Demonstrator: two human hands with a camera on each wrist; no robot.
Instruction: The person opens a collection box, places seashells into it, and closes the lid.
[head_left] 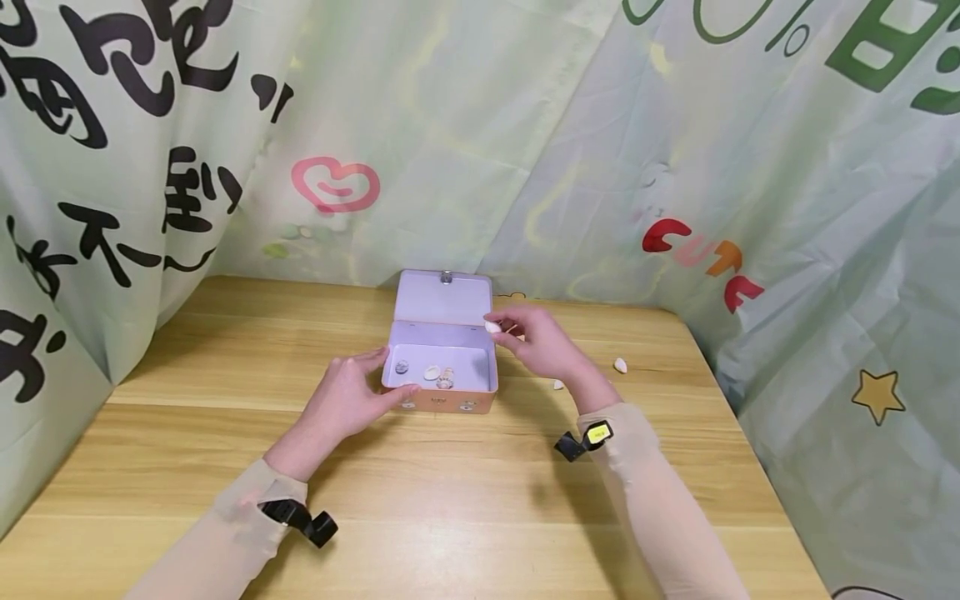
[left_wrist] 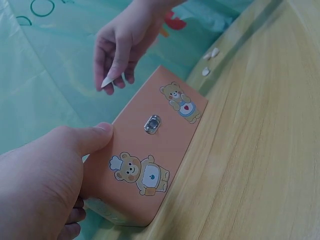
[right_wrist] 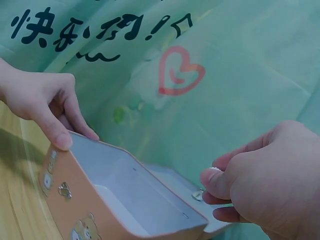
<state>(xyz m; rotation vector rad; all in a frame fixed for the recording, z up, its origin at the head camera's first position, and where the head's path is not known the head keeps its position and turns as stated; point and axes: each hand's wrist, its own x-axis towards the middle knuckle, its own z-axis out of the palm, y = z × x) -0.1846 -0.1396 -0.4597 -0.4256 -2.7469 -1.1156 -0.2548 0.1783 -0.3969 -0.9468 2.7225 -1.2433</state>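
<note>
A small tin box (head_left: 450,403), orange outside with bear pictures and pale lilac inside, stands on the table with its lid (head_left: 442,298) tipped back. My left hand (head_left: 347,400) grips its left end, thumb at the front rim and fingers at the side. Inside lie a white shell (head_left: 431,373), a patterned shell-like piece (head_left: 446,379) and a small greyish round piece (head_left: 402,367). Over the box's right rear corner, my right hand (head_left: 536,342) pinches a white shell (left_wrist: 106,82) between thumb and fingertips.
To the right of the box, white shells (head_left: 620,365) lie on the wooden table (head_left: 450,517), one partly hidden by the right wrist. A printed curtain (head_left: 450,167) hangs behind the table and down both sides. A metal clasp (left_wrist: 152,124) sits on the box's front.
</note>
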